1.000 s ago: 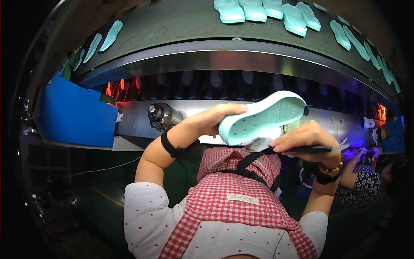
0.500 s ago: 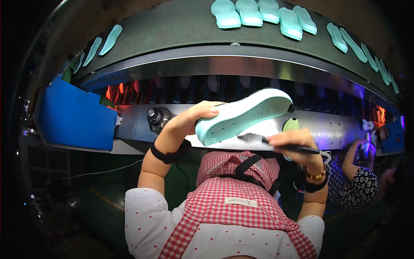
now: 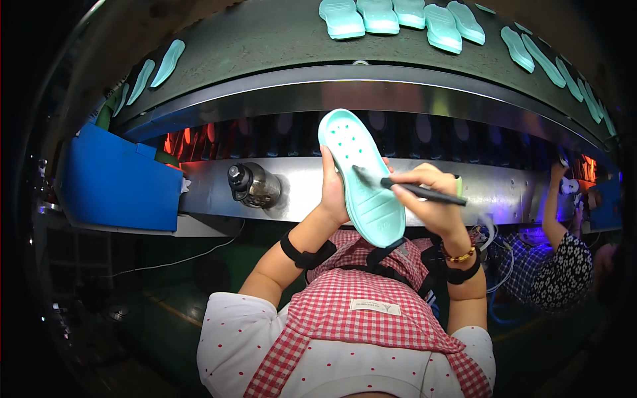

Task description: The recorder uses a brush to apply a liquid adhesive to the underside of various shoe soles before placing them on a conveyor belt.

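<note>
In front of the steel conveyor housing, the left hand grips a mint-green shoe sole upright by its edge. The right hand is closed around a black brush, bristles touching the sole. A blue bin sits left; more soles ride the belt above.
</note>
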Motion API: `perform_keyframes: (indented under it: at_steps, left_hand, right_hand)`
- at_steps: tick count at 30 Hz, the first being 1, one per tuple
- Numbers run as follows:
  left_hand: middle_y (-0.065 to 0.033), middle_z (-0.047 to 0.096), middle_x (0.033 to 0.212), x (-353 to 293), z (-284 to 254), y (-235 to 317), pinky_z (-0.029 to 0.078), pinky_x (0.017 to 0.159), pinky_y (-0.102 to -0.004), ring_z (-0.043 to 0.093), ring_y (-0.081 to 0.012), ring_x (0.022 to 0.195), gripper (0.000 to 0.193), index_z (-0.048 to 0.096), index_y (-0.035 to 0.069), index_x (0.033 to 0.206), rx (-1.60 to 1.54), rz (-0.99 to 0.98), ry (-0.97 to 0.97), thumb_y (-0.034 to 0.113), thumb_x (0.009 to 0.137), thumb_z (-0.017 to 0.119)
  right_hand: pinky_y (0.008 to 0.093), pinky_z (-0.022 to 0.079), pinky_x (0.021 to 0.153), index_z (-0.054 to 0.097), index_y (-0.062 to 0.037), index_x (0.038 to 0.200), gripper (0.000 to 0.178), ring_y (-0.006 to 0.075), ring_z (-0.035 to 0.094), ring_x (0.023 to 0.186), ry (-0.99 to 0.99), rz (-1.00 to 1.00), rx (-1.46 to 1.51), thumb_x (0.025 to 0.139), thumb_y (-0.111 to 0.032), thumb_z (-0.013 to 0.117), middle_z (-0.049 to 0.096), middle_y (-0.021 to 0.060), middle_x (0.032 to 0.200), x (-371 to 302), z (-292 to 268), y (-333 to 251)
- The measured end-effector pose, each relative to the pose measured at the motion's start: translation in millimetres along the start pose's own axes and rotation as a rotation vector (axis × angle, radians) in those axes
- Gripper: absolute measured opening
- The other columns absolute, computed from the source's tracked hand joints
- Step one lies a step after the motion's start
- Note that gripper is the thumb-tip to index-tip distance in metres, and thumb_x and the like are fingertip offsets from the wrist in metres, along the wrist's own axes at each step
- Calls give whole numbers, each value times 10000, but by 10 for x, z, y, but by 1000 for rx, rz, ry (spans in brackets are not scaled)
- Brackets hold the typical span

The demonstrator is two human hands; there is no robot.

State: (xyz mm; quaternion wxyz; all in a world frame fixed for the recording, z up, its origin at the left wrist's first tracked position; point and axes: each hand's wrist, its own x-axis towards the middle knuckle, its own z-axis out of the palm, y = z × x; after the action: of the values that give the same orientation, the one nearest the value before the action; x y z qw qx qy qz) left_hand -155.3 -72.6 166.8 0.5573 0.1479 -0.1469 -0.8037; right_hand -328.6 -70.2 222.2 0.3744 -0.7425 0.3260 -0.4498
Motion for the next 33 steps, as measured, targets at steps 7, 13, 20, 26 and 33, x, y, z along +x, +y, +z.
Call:
perform_keyframes:
  at_steps: [7,13,20,26,33]
  left_hand:
    - [-155,549,1027,-179,-145,177,403,888,-502,534,-304,969,936,387,48,1230,90,150,-25,796,701,199]
    - [-158,533,1044,-258,128,-12,390,893,-524,529,-313,964,955,324,2,1267,61,130,-179,777,722,201]
    - [-130,546,1035,-322,217,127,354,930,-533,533,-272,955,931,389,59,1230,8,239,-123,801,677,280]
    - [-144,548,1042,-297,271,287,396,903,-514,540,-314,980,913,436,82,1183,43,243,-203,804,633,343]
    - [-163,551,1034,-69,424,385,449,863,-497,554,-336,974,931,399,66,1213,41,287,-182,790,628,386]
  right_hand:
    - [306,453,566,646,-67,818,180,220,575,583,-306,-168,-80,643,-33,666,604,82,659,-369,23,-313]
    - [264,466,623,658,-43,825,170,189,614,678,36,34,-51,657,-30,678,630,102,727,-199,50,-389]
    - [287,478,679,656,-37,833,151,193,619,743,-23,-162,-10,685,-14,666,650,101,852,-349,21,-321]
    - [264,472,689,652,-20,870,204,176,613,750,-315,-70,286,672,25,670,647,92,823,-452,-69,-337]
    - [317,397,856,653,-12,863,222,171,531,952,-329,48,335,644,8,687,651,107,883,-353,-181,-186]
